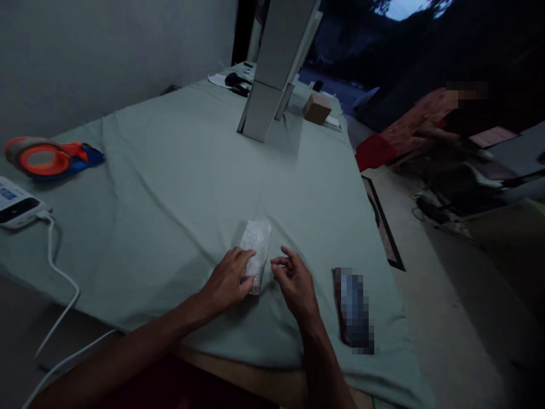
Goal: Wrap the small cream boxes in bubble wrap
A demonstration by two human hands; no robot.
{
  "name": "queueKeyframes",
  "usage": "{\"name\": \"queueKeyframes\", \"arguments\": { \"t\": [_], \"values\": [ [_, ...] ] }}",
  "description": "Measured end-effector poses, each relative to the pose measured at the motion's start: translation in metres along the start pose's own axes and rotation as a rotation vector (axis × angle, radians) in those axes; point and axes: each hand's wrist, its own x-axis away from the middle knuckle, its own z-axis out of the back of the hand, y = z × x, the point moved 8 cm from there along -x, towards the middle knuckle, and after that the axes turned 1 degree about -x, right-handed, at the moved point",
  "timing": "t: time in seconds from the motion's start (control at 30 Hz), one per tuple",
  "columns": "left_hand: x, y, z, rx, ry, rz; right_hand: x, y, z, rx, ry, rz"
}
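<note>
The packet (pixel 260 237) lies flat on the green-clothed bench (pixel 179 176), near its front edge, in clear bubble wrap. Its long axis runs away from the person, the far end leaning slightly right. The left hand (pixel 231 277) lies over its near left part, fingers half bent and thumb spread apart, touching the wrap; whether it grips or only presses, I cannot quite tell in this dim light. The right hand (pixel 293 279) hangs just beside, loosely curled, partly open, holding nothing.

Dim grey wall (pixel 106 57), floor (pixel 430 272) apparently concrete
</note>
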Motion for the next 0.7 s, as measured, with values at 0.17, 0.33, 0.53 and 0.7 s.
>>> {"name": "queueKeyframes", "arguments": {
  "t": [0.17,0.33,0.53,0.7],
  "values": [
    [0.0,0.005,0.002,-0.029,-0.028,0.003,-0.04,0.029,-0.015,-0.086,-0.036,-0.187],
    [0.004,0.021,0.005,-0.17,-0.02,-0.092,-0.06,0.019,-0.035,-0.16,-0.101,-0.151],
    [0.0,0.013,0.005,-0.168,-0.039,-0.071,-0.054,-0.006,-0.039,-0.235,-0.179,-0.046],
    [0.005,-0.001,0.017,-0.126,0.139,0.041,-0.023,-0.029,-0.026,-0.09,-0.175,0.249]
  ]
}}
